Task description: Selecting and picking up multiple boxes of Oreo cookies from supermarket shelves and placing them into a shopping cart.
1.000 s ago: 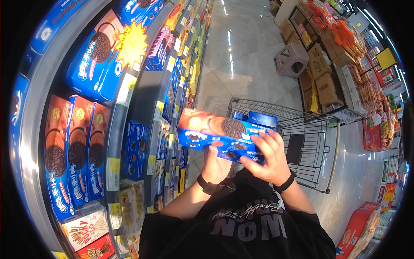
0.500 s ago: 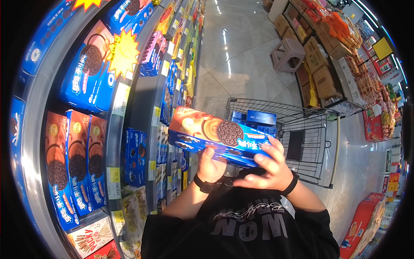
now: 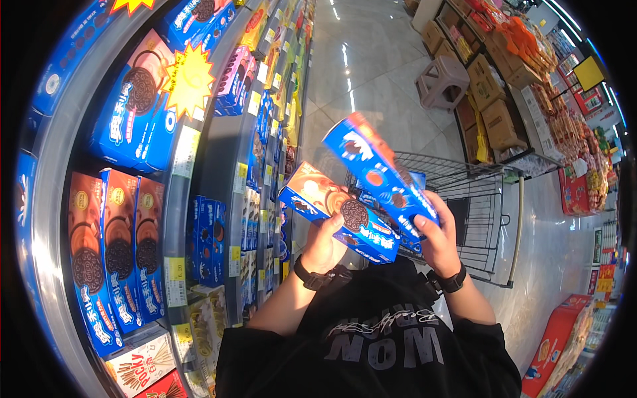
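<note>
At the bottom of the frame sits the person's dark printed shirt [image 3: 385, 345], with both forearms rising from it. Just above, at centre, the left hand [image 3: 323, 244] is closed around the lower end of a blue cookie box with an orange corner [image 3: 338, 212], fingers wrapped under it. Right of centre, the right hand [image 3: 439, 240] is clamped on a second blue cookie box [image 3: 378, 169], which tilts up toward the upper middle and crosses over the first. Behind the boxes, a wire shopping cart [image 3: 478, 205] stands on the shiny floor. Shelves of blue and red cookie packs [image 3: 126, 232] fill the left. Farther off, top centre, is a small stool [image 3: 443, 81].
</note>
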A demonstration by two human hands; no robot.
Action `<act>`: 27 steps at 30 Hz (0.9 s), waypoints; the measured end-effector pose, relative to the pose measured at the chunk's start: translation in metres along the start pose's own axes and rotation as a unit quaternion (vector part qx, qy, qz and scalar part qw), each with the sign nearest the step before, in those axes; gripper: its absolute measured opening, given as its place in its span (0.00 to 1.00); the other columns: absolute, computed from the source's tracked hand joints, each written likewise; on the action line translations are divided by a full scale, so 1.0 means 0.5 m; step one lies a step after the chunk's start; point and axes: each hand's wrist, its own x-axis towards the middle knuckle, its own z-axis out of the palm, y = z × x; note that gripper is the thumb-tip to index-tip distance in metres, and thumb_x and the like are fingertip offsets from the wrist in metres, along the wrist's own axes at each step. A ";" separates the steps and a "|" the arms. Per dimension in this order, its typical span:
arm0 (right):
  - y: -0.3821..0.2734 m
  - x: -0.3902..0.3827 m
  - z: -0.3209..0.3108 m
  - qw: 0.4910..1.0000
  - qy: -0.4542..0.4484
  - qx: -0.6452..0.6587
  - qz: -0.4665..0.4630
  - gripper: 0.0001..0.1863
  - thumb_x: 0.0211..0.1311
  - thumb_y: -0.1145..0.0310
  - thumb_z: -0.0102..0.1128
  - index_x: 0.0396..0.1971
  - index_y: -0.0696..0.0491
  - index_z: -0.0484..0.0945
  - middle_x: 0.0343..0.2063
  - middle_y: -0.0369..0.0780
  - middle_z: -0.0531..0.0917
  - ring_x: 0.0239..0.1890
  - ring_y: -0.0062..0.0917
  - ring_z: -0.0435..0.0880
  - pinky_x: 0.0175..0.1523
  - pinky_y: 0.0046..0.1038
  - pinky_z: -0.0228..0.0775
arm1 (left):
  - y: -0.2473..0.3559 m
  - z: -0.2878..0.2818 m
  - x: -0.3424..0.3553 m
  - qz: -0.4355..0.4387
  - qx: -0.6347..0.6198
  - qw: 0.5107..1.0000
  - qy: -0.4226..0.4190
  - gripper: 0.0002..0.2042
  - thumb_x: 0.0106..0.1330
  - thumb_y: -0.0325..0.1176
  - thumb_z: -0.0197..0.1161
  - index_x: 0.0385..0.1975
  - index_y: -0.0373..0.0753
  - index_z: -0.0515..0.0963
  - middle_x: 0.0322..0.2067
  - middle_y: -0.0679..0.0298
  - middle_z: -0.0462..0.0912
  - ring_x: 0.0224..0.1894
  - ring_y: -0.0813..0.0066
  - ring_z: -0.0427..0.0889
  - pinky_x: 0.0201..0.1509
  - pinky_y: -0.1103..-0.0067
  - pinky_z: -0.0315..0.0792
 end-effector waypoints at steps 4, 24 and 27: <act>0.014 0.000 -0.008 0.998 0.054 0.030 -0.003 0.29 0.61 0.66 0.70 0.60 0.61 0.72 0.50 0.40 0.81 0.52 0.21 0.79 0.59 0.26 0.70 | 0.015 -0.007 0.003 -0.042 -0.025 0.999 -0.001 0.23 0.69 0.39 0.61 0.59 0.35 0.70 0.53 0.57 0.80 0.57 0.59 0.80 0.66 0.61 0.71; 0.104 -0.074 0.089 0.984 0.033 -0.175 -0.011 0.35 0.55 0.72 0.76 0.59 0.58 0.64 0.49 0.42 0.78 0.50 0.22 0.79 0.56 0.27 0.73 | -0.002 0.102 0.014 0.047 0.101 0.989 0.099 0.37 0.71 0.28 0.65 0.74 0.41 0.50 0.62 0.59 0.70 0.63 0.72 0.71 0.66 0.73 0.69; 0.092 -0.058 0.083 0.973 -0.028 -0.224 -0.044 0.37 0.56 0.69 0.76 0.62 0.60 0.64 0.49 0.44 0.80 0.50 0.25 0.81 0.55 0.29 0.75 | 0.002 0.115 0.011 0.083 0.212 0.971 0.078 0.53 0.57 0.22 0.75 0.75 0.40 0.40 0.63 0.54 0.66 0.62 0.67 0.72 0.64 0.68 0.74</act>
